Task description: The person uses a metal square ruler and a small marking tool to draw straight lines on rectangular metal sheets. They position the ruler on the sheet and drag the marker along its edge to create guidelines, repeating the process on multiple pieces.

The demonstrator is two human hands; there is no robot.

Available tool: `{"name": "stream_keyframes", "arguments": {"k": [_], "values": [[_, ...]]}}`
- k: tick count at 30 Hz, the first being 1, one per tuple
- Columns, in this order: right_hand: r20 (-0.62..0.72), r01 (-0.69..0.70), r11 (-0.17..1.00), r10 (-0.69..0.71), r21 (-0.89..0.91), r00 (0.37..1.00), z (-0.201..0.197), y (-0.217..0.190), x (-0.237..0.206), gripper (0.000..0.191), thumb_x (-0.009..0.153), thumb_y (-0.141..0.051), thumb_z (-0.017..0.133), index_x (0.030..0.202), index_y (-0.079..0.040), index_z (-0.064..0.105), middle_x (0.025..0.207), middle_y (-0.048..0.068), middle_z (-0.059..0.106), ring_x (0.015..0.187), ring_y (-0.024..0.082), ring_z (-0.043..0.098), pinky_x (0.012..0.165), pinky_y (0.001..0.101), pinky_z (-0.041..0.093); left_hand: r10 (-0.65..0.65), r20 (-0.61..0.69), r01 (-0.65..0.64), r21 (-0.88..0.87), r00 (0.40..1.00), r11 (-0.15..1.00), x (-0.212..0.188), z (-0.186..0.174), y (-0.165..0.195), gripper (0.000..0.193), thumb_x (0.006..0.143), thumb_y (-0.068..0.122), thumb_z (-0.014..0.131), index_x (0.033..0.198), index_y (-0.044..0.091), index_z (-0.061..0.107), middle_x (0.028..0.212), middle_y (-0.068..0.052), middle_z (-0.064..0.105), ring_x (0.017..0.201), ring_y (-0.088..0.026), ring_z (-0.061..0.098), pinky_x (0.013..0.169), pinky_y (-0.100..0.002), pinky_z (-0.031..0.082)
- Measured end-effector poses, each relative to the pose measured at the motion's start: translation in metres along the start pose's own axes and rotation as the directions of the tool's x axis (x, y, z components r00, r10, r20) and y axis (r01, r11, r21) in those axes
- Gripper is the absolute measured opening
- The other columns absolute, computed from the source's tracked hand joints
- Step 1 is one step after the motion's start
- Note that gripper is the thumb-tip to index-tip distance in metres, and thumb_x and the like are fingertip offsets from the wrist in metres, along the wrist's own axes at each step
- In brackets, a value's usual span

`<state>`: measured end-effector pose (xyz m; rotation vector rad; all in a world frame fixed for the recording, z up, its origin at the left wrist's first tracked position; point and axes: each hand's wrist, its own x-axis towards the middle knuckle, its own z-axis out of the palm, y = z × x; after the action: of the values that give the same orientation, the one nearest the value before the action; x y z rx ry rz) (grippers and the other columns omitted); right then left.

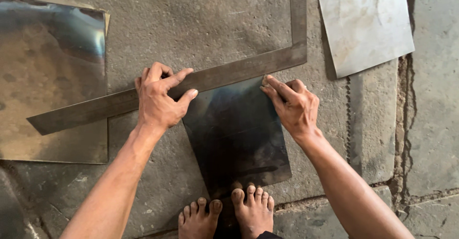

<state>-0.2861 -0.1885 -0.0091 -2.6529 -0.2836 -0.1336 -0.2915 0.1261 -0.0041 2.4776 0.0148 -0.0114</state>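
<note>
A dark metal sheet (pixel 236 133) lies flat on the stone floor (pixel 201 23), straight below the camera, its near edge pinned under the toes of the person's right foot (pixel 253 210). Across its far edge lies the long arm of a steel framing square (pixel 201 78), which runs aslant from the lower left up to a corner at the upper right, where its short arm turns away toward the top of the view.

The left hand (pixel 160 98) presses down on the square's long arm just left of the dark sheet; its fingers are spread over the blade and the thumb reaches down to the sheet's upper left corner, so it bears on the tool rather than closing around it. The right hand (pixel 294 107) rests at the sheet's upper right corner, fingertips pointed at the line where sheet and square meet; the fingers are bunched, but whether they pinch anything cannot be told.

The left foot (pixel 201 217) stands on the floor beside the sheet's near left corner. To the left a larger shiny sheet (pixel 52 76) lies flat, the square's far end resting over it. At the upper right lies a pale, scuffed sheet (pixel 363 23), well apart from the hands. A crack (pixel 409 105) runs down the floor at the right.
</note>
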Motion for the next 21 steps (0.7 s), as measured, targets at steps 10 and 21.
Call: {"name": "stream_keyframes", "arguments": {"k": [10,21], "values": [[0.838,0.046,0.983,0.126,-0.177,0.531,-0.051,-0.02,0.065,0.034,0.097,-0.051,0.071,0.115,-0.023,0.08,0.088,0.003,0.077,0.068,0.019,0.072,0.057,0.0351,0.058,-0.025,0.016,0.025,-0.012,1.0,1.0,-0.001,-0.005,0.004,0.048,0.073,0.031,0.09,0.12,0.027,0.079,0.104,-0.005,0.055,0.105,-0.028,0.053,0.099,-0.048,0.039],[0.021,-0.03,0.999,0.031,-0.038,0.999,0.007,-0.042,-0.003,0.026,0.092,-0.032,0.081,0.117,-0.021,0.08,0.08,0.011,0.067,0.067,0.03,0.067,0.059,0.0422,0.052,-0.011,-0.012,0.011,-0.015,1.0,1.0,-0.003,0.002,-0.006,0.048,0.071,0.031,0.091,0.118,0.028,0.08,0.101,-0.004,0.054,0.102,-0.027,0.054,0.099,-0.047,0.038]]}}
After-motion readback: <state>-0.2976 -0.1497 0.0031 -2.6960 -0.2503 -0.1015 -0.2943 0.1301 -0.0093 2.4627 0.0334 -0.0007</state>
